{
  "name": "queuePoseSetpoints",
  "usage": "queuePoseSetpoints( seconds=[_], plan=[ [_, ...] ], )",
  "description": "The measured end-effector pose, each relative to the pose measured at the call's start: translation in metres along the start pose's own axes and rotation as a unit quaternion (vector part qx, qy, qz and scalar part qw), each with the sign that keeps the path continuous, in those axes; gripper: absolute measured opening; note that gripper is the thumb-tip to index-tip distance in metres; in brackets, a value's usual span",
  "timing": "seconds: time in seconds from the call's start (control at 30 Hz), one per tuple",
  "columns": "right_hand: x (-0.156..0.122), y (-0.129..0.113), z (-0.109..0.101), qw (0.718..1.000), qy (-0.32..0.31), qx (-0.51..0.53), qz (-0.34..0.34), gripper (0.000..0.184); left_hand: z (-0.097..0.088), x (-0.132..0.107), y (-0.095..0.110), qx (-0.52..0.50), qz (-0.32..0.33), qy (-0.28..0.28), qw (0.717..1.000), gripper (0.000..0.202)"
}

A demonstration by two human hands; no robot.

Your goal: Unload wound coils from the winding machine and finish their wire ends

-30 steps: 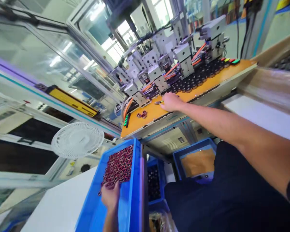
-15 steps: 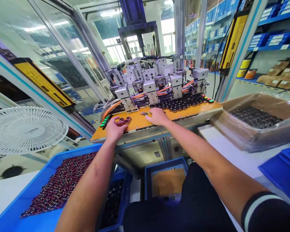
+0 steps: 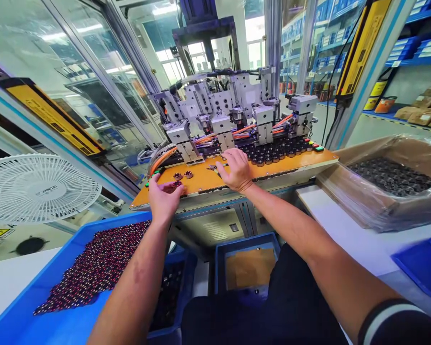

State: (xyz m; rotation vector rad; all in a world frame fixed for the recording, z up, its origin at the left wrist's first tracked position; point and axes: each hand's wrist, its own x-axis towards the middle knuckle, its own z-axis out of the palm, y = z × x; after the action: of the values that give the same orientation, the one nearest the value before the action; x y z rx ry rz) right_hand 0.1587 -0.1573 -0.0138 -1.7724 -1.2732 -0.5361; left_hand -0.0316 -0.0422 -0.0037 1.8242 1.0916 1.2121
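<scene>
near the left front corner of the counter (image 3: 204,181), my left hand (image 3: 164,201) is cupping a dark-red round part (image 3: 177,184), probably light, stiff, best pinched by its sides; my right hand (image 3: 237,168) is resting by pliers (image 3: 212,167); neither grip's hold is showing.

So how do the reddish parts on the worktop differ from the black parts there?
The reddish parts show red on top; the black parts look dark. The reddish parts are few; the black parts are many and crowded together. Both are roundish, on the orange worktop.
</scene>
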Motion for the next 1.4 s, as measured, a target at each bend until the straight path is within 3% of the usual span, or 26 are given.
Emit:
queuePoseSetpoints(
  seconds=[0.1,0.23,0.3,0.37,0.43,0.5,0.6,0.7,0.77,0.9,1.03,1.1,1.17,1.27,1.4],
  plan=[
    [0.002,0.001,-0.002,1.000,0.018,0.019,-0.009,0.032,-0.017,-0.032,0.006,-0.078,0.006,0.013,0.997,0.079],
    [0.008,-0.016,-0.022,0.998,0.023,0.053,-0.023,0.022,-0.047,-0.105,0.014,-0.175,0.022,-0.002,0.984,0.078],
    [-0.006,-0.038,-0.046,0.996,0.020,0.073,-0.036,0.022,-0.063,-0.149,0.017,-0.213,0.027,-0.012,0.977,0.076],
    [-0.037,-0.066,-0.081,0.991,0.009,0.107,-0.074,0.024,-0.076,-0.192,0.020,-0.242,0.041,-0.012,0.969,0.073],
    [-0.079,-0.095,-0.121,0.962,-0.011,0.198,-0.189,0.023,-0.086,-0.229,0.021,-0.236,0.064,0.010,0.970,0.072],
    [-0.119,-0.118,-0.158,0.919,-0.077,0.217,-0.319,0.026,-0.091,-0.258,0.021,-0.210,0.104,0.037,0.971,0.075],
    [-0.161,-0.132,-0.189,0.908,-0.161,0.111,-0.371,0.026,-0.091,-0.284,0.018,-0.198,0.177,0.029,0.964,0.084],
    [-0.181,-0.122,-0.190,0.907,-0.204,0.023,-0.369,0.029,-0.087,-0.294,0.014,-0.209,0.206,-0.007,0.956,0.092],
    [-0.190,-0.111,-0.186,0.903,-0.228,0.037,-0.363,0.029,-0.085,-0.296,0.014,-0.223,0.200,-0.022,0.954,0.093],
    [-0.208,-0.102,-0.187,0.894,-0.284,0.197,-0.284,0.024,-0.084,-0.296,0.018,-0.240,0.143,-0.037,0.959,0.088],
    [-0.212,-0.099,-0.190,0.826,-0.379,0.376,-0.182,0.014,-0.085,-0.297,0.020,-0.252,0.114,-0.059,0.959,0.083],
    [-0.207,-0.098,-0.185,0.807,-0.397,0.428,-0.088,0.014,-0.084,-0.299,0.019,-0.255,0.124,-0.062,0.957,0.082],
    [-0.201,-0.097,-0.178,0.786,-0.393,0.476,0.035,0.028,-0.082,-0.301,0.016,-0.261,0.141,-0.069,0.953,0.084],
    [-0.195,-0.103,-0.166,0.720,-0.393,0.534,0.208,0.033,-0.078,-0.305,0.012,-0.272,0.182,-0.103,0.939,0.090],
    [-0.198,-0.116,-0.155,0.632,-0.406,0.587,0.301,0.038,-0.075,-0.310,0.011,-0.274,0.198,-0.117,0.934,0.098]
  ],
)
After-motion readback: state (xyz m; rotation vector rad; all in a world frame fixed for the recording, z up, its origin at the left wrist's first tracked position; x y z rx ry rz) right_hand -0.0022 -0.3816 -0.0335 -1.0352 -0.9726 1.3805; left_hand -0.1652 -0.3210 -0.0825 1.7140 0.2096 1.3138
